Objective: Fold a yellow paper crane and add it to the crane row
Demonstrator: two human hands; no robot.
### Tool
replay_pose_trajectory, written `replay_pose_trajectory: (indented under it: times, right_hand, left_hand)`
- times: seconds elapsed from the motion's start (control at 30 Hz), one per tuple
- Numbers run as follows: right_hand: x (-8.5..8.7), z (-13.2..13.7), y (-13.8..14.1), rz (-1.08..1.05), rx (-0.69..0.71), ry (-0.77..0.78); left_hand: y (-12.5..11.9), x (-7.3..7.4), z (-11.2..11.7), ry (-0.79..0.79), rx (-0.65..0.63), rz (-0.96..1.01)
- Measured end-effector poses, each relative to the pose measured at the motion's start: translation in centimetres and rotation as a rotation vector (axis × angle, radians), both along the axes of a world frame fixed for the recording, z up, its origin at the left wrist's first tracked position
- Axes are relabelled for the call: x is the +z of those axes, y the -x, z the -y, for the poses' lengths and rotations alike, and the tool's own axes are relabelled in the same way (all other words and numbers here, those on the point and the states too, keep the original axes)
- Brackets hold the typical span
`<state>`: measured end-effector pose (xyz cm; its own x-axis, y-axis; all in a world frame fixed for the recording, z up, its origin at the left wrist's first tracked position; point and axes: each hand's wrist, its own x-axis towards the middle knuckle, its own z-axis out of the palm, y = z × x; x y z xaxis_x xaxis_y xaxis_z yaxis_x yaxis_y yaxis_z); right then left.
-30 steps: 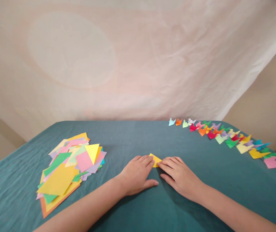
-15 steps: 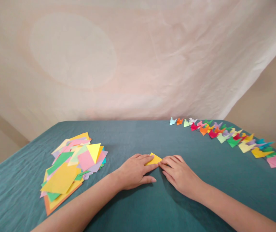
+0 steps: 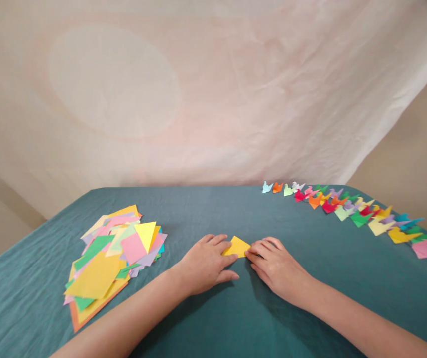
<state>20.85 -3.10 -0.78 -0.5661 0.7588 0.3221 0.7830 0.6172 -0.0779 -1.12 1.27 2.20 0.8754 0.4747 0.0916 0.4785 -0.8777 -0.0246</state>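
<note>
A small folded piece of yellow origami paper (image 3: 238, 246) lies flat on the cloth between my two hands. My left hand (image 3: 206, 263) rests at its left side, fingers stretched out and thumb apart, fingertips touching the paper's edge. At the right corner, my right hand (image 3: 278, 268) has its fingertips pressed together on the paper. Those fingers cover the corner, so its exact shape there is hidden.
A dark green cloth (image 3: 213, 214) covers the table. To the left lies a loose heap of coloured paper sheets (image 3: 94, 278). Rows of small folded paper birds (image 3: 344, 213) run along the far right edge. A pale fabric backdrop (image 3: 213, 99) hangs behind.
My left fingers have drawn back slightly to the left, so more of the yellow paper shows. My right hand stays at the paper's right corner.
</note>
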Motion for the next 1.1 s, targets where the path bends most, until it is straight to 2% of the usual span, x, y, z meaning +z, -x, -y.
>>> replay_pose_trajectory:
  times: [0.6,0.93,1.03,1.1]
  right_hand:
    - [0.2,0.2,-0.4,0.046,-0.009,0.004]
    - [-1.6,0.6,-1.5,0.226,-0.144,-0.153]
    - [-1.2,0.5,-1.5,0.178,-0.144,-0.111]
    - [0.0,0.4,-1.6,0.112,-0.138,-0.059]
  left_hand:
    - [0.6,2.2,2.2,0.032,0.195,-0.146]
    - [0.7,2.5,1.7,0.087,0.167,-0.15]
    - [0.7,2.4,1.5,0.089,0.156,-0.15]
    - [0.8,2.2,1.4,0.097,0.149,-0.126]
